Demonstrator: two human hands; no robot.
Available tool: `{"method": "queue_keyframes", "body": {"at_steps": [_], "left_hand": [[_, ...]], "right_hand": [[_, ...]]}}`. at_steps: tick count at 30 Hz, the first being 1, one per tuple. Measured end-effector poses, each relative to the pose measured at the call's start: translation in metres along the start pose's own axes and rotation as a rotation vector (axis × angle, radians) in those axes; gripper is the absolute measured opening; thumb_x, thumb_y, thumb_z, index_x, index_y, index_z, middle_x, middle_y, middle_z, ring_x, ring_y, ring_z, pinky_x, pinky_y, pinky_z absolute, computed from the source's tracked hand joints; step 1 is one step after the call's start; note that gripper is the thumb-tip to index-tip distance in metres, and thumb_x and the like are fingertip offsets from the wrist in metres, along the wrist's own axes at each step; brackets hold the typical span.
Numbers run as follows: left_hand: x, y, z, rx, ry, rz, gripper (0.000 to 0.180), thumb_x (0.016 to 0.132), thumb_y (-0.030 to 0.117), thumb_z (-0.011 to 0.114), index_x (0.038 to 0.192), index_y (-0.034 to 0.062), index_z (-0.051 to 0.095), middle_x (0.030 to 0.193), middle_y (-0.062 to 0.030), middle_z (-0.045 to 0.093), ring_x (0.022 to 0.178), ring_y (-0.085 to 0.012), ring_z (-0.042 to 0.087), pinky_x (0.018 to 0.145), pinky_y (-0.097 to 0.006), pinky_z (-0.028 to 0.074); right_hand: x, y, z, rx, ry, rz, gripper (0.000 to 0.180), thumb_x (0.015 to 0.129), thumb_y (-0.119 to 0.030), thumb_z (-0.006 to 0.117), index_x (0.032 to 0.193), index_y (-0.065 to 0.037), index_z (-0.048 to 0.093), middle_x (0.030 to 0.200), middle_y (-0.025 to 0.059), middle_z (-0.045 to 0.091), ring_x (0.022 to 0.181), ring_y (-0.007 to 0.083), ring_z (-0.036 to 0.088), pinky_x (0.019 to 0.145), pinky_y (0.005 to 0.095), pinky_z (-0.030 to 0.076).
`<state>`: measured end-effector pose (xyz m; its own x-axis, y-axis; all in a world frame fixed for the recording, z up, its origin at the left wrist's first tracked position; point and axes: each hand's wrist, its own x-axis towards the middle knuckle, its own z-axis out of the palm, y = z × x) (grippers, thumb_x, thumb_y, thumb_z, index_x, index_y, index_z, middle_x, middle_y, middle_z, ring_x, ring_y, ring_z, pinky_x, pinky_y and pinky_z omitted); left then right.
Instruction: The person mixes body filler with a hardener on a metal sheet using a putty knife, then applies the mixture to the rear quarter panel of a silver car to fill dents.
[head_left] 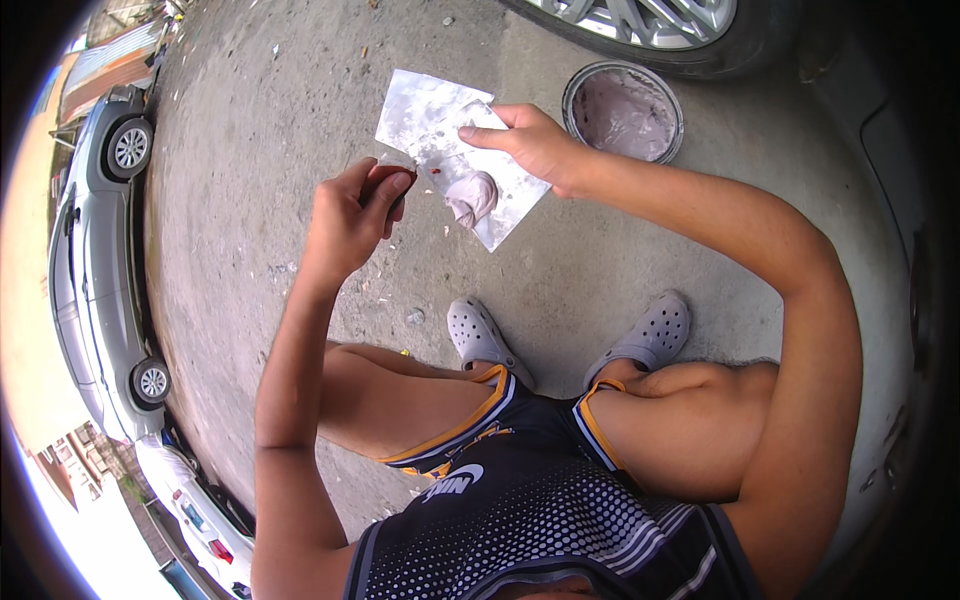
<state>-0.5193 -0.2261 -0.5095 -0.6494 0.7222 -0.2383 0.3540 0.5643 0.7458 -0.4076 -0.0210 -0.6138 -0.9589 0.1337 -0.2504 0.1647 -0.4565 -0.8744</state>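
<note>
Right hand (530, 148): clamped on pale sheet (440, 130), upper ctr of frame
Left hand (358, 210): clamped on dk. red-brown piece (374, 186), upper ctr-left
Pale sheet: prob. light, thin; grip edge
Paste blob (474, 196): prob. soft, sticky

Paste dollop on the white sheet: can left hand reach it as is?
Likely yes: the left hand is left of the white sheet, the paste dollop lies uncovered on it, and the right hand grips the sheet's other side, out of the way. The left hand holds a dark red-brown object.

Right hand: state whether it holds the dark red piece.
No, the left hand holds the dark red piece; the right hand grips the white sheet.
</note>
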Motion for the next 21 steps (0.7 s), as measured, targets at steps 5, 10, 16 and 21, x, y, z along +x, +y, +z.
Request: {"method": "queue_keyframes", "body": {"at_steps": [5, 10, 16, 21], "left_hand": [[0.0003, -0.0008, 0.0056, 0.172, 0.065, 0.118, 0.014, 0.098, 0.011, 0.069, 0.097, -0.0032, 0.072, 0.063, -0.0053, 0.063, 0.056, -0.0066, 0.055, 0.053, -0.028, 0.045], [-0.0012, 0.0021, 0.0079, 0.273, 0.109, 0.242, 0.011, 0.095, 0.009, 0.072, 0.096, -0.0022, 0.072, 0.063, -0.0103, 0.063, 0.056, -0.0080, 0.055, 0.054, -0.029, 0.046], [-0.0007, 0.0006, 0.0103, 0.342, 0.134, 0.373, 0.008, 0.094, 0.007, 0.072, 0.095, -0.0008, 0.070, 0.066, -0.0153, 0.067, 0.053, -0.0211, 0.064, 0.053, -0.033, 0.048], [0.0016, -0.0006, 0.0104, 0.397, 0.142, 0.434, 0.007, 0.094, 0.006, 0.071, 0.092, 0.0007, 0.066, 0.068, -0.0188, 0.067, 0.056, -0.0331, 0.068, 0.052, -0.038, 0.049]], "right_hand": [[-0.0023, -0.0033, 0.0016, 0.007, -0.027, 0.009, 0.037, 0.102, -0.025, 0.065, 0.126, 0.004, 0.064, 0.117, 0.0140, 0.072, 0.100, 0.0170, 0.072, 0.086, 0.0305, 0.059], [0.0001, -0.0028, 0.0030, 0.020, -0.046, 0.008, 0.040, 0.103, -0.024, 0.065, 0.130, 0.005, 0.062, 0.120, 0.0128, 0.072, 0.100, 0.0158, 0.072, 0.086, 0.0299, 0.060], [-0.0015, -0.0043, 0.0036, 0.016, -0.041, 0.036, 0.040, 0.103, -0.024, 0.064, 0.131, 0.005, 0.061, 0.121, 0.0122, 0.071, 0.103, 0.0161, 0.071, 0.088, 0.0300, 0.059], [-0.0056, -0.0076, 0.0070, 0.010, -0.028, 0.017, 0.037, 0.103, -0.025, 0.064, 0.125, 0.004, 0.064, 0.116, 0.0137, 0.072, 0.100, 0.0168, 0.072, 0.085, 0.0305, 0.060]]}}
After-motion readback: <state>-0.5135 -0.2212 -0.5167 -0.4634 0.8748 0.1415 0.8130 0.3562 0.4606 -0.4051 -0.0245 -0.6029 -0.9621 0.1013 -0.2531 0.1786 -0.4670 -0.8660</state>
